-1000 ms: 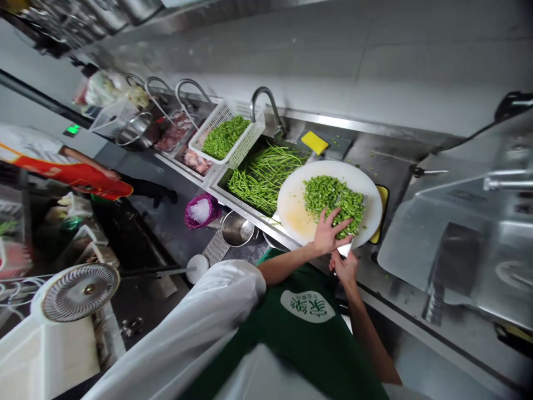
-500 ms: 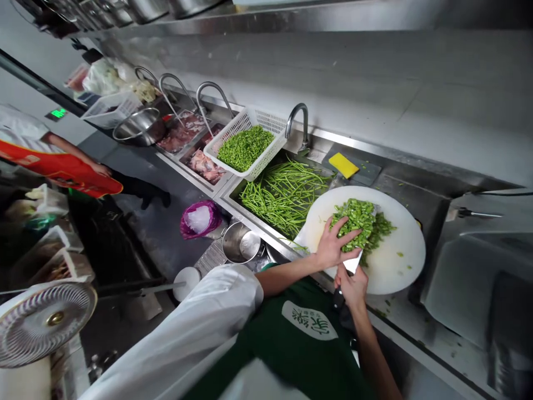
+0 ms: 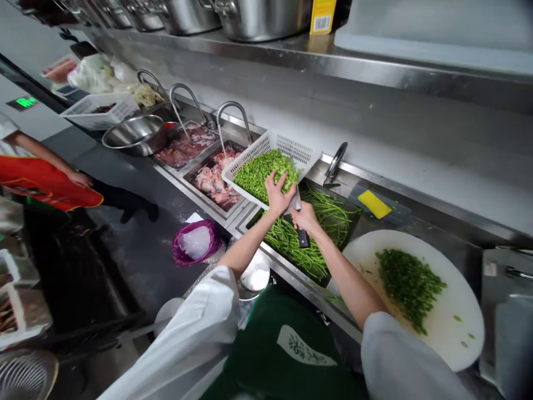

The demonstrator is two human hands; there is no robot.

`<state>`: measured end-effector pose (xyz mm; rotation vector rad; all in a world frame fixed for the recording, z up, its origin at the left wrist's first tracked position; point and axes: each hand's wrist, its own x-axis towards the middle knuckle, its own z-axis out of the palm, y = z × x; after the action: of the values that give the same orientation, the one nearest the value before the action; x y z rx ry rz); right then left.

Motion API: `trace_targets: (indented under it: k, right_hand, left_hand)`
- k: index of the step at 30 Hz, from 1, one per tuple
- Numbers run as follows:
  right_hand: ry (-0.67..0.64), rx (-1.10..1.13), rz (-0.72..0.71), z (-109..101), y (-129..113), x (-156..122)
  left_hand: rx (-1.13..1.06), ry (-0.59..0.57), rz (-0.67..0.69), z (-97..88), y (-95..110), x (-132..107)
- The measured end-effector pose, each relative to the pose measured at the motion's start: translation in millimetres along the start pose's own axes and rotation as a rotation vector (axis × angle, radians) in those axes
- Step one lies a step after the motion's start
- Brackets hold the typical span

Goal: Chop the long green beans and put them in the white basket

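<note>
My left hand (image 3: 278,194) curves over a scoop of chopped green beans at the near edge of the white plastic basket (image 3: 266,145), pressing them against the cleaver blade (image 3: 296,202). My right hand (image 3: 306,218) grips the cleaver's dark handle (image 3: 302,238) just below it, over the sink. The basket holds a heap of chopped green beans (image 3: 260,169). A smaller heap of chopped beans (image 3: 410,283) lies on the round white cutting board (image 3: 458,333) at the right.
Whole long green beans (image 3: 306,239) fill the sink under my hands. Trays of raw meat (image 3: 212,178), a steel bowl (image 3: 135,133) and several taps line the counter to the left. A yellow sponge (image 3: 375,204) lies behind the board. Another person in a red apron (image 3: 45,183) stands at far left.
Both hands lifted a load of chopped beans on the cleaver off the cutting board and carried it left to the white basket. The heap on the board has shrunk.
</note>
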<state>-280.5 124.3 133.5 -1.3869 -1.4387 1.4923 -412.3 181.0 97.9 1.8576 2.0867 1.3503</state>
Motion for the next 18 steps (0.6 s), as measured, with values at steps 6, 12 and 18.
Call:
trace_targets:
  k: [6,12,18]
  right_hand:
    - [0.163,-0.544,0.004,-39,8,-14]
    - [0.494,-1.112,0.310,-171,98,-193]
    - [0.620,-1.212,0.842,-273,150,-323]
  left_hand:
    - [0.280,-0.251,-0.429,9.3,-88,97]
    - [-0.197,-0.276,0.091,44.1,-65,26]
    - [-0.509,-0.616,0.349,126.8,56,-129]
